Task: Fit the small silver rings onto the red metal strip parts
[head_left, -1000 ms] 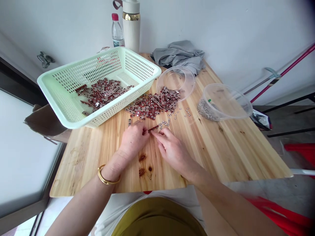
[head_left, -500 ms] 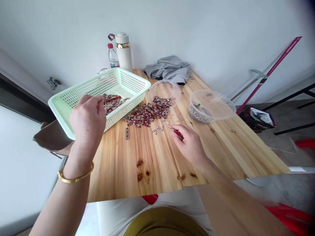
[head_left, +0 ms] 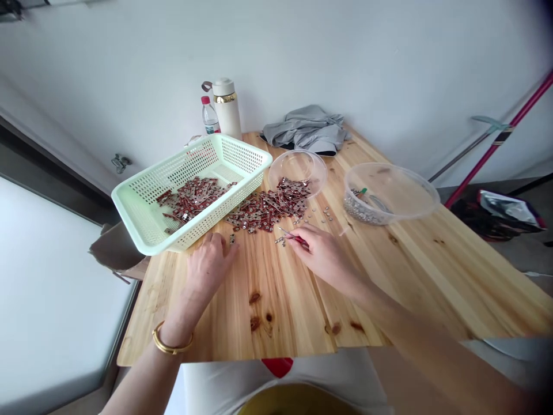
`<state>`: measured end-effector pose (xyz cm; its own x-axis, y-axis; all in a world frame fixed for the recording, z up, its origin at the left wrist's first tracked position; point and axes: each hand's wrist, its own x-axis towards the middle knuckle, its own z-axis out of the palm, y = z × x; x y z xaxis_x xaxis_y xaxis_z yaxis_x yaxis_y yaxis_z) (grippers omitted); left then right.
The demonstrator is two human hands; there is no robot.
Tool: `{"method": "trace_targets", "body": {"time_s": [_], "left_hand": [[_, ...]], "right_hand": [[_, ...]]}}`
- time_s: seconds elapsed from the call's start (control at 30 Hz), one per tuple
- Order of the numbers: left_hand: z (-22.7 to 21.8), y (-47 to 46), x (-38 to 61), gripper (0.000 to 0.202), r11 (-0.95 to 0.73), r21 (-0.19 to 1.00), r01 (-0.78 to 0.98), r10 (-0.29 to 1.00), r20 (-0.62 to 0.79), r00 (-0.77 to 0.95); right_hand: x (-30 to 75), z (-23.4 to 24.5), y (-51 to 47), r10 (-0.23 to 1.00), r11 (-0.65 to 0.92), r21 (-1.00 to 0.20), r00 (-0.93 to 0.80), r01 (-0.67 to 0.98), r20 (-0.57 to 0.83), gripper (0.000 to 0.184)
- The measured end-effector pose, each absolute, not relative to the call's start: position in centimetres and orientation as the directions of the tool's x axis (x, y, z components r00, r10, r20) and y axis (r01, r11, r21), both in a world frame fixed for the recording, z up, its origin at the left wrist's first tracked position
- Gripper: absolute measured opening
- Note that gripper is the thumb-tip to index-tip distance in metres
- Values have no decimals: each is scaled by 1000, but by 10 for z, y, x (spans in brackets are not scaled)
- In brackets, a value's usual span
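Observation:
My left hand (head_left: 208,266) rests on the wooden table (head_left: 389,276) just in front of the pale green basket (head_left: 142,216), fingertips curled down beside a single small brown strip (head_left: 232,238). My right hand (head_left: 323,255) is closed on thin red-handled tweezers (head_left: 292,236), whose tip points at several tiny metal rings (head_left: 281,239) scattered on the wood. A heap of brown strips (head_left: 268,204) lies spilling from a tipped clear bowl (head_left: 297,166). More brown strips (head_left: 190,196) lie inside the basket.
A second clear bowl (head_left: 391,191) with small metal pieces stands at the right. A white flask (head_left: 228,108), a water bottle (head_left: 210,116) and a grey cloth (head_left: 306,129) sit at the table's far edge by the wall. A red pole (head_left: 496,141) leans at right.
My left hand went up over the basket, then came back down to the table beside the lone strip. My right hand now holds tweezers by the rings. The view has lifted.

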<state>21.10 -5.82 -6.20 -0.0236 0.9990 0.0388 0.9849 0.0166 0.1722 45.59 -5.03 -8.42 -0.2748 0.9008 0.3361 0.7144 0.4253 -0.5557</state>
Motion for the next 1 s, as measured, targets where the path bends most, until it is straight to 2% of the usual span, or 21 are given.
{"method": "trace_targets", "body": {"time_s": [0.1, 0.2, 0.3, 0.4, 0.47, 0.57, 0.77, 0.83, 0.9, 0.97, 1.0], "left_hand": [[-66, -57, 209, 17, 20, 264, 964, 1000, -18, -16], [-68, -59, 217, 10, -7, 273, 962, 999, -45, 20], [-68, -66, 227, 14, -39, 159, 987, 999, -24, 43], [-71, -71, 233, 23, -138, 10, 990, 990, 19, 138], [-71, -71, 234, 29, -189, -33, 981, 981, 29, 190], [-67, -69, 232, 29, -181, 34, 983, 983, 29, 180], [-59, -65, 216, 18, -233, 338, 912, 968, -11, 252], [-60, -62, 210, 19, -275, 358, 892, 958, 28, 284], [-62, -60, 207, 22, -328, 315, 891, 944, 82, 319], [-64, -59, 207, 25, -357, 297, 885, 934, 108, 340], [-66, -59, 209, 24, -358, 325, 875, 934, 114, 339]], "right_hand": [[457, -85, -52, 896, 432, -560, -268, 707, 353, 14], [458, -86, -53, 899, 429, -567, -269, 703, 345, 15], [461, -87, -54, 899, 432, -580, -281, 690, 336, 14], [463, -88, -54, 896, 439, -593, -286, 675, 338, 14], [463, -89, -54, 895, 443, -592, -290, 673, 340, 14], [464, -90, -52, 896, 441, -587, -295, 679, 331, 13], [464, -89, -47, 905, 425, -542, -328, 725, 271, 12], [463, -87, -45, 896, 444, -501, -366, 743, 253, 11], [460, -86, -43, 881, 474, -436, -407, 765, 242, 12], [457, -86, -43, 866, 499, -335, -446, 799, 225, 14], [455, -85, -43, 857, 513, -268, -470, 815, 213, 16]]}}
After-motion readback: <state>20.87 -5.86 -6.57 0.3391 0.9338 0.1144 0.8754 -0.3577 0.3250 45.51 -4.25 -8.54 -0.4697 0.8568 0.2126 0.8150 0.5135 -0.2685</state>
